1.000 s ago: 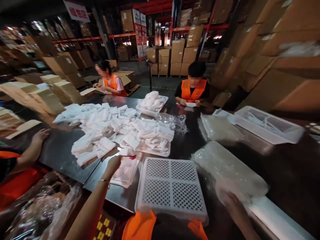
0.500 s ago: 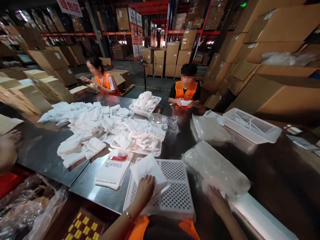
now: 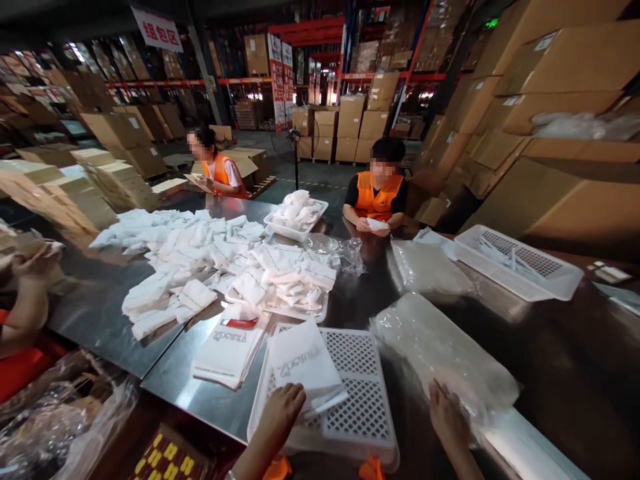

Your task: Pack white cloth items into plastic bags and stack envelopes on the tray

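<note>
A white bag (image 3: 303, 363) lies on the upturned white basket (image 3: 360, 400) at the counter's (image 3: 200, 380) near edge. The left hand (image 3: 280, 417) rests on its near corner, fingers together. The right hand (image 3: 447, 420) presses flat, fingers slightly spread, on a clear plastic packet (image 3: 445, 353) beside the basket.

Dim warehouse: tall racks (image 3: 390, 40) of cardboard boxes (image 3: 560, 60), hanging red-lettered sign (image 3: 156, 29), grey floor (image 3: 320, 175).
</note>
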A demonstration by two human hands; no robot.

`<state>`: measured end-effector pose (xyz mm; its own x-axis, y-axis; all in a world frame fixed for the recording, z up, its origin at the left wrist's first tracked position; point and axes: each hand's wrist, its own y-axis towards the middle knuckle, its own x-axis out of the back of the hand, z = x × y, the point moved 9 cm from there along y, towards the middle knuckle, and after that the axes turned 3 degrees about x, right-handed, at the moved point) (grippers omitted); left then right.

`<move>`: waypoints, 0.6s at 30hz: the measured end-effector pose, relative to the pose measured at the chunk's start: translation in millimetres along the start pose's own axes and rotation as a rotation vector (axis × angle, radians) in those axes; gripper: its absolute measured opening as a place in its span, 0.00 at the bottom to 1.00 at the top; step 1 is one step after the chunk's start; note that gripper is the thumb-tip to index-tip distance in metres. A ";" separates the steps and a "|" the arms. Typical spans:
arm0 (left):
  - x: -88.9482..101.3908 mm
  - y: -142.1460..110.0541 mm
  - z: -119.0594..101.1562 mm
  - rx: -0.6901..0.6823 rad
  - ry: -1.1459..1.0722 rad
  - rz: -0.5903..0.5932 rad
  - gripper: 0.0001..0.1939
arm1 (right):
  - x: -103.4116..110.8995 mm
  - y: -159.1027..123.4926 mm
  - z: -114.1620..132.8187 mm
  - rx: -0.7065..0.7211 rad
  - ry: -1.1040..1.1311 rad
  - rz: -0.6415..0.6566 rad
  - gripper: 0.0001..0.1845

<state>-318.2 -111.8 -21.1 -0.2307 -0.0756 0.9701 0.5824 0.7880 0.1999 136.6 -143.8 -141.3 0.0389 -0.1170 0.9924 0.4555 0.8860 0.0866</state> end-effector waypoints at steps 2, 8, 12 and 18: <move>3.4 -1.0 -2.1 -0.014 0.008 -0.090 0.15 | -2.8 -3.3 4.6 0.020 0.004 0.019 0.34; 8.5 1.1 -6.5 0.024 0.076 -0.109 0.19 | 7.3 -14.3 12.4 -0.029 -0.025 0.011 0.38; 14.5 4.9 -9.7 0.020 0.078 -0.138 0.23 | 11.7 -4.7 2.3 -0.084 0.094 -0.006 0.37; 14.3 10.7 -11.1 0.023 0.034 -0.129 0.24 | 18.7 0.9 3.5 -0.161 0.147 0.002 0.39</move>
<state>-306.6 -111.3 -3.6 -0.2757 -0.1976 0.9407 0.5317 0.7840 0.3204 134.6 -143.6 -122.4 0.1636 -0.1896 0.9681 0.5913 0.8044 0.0576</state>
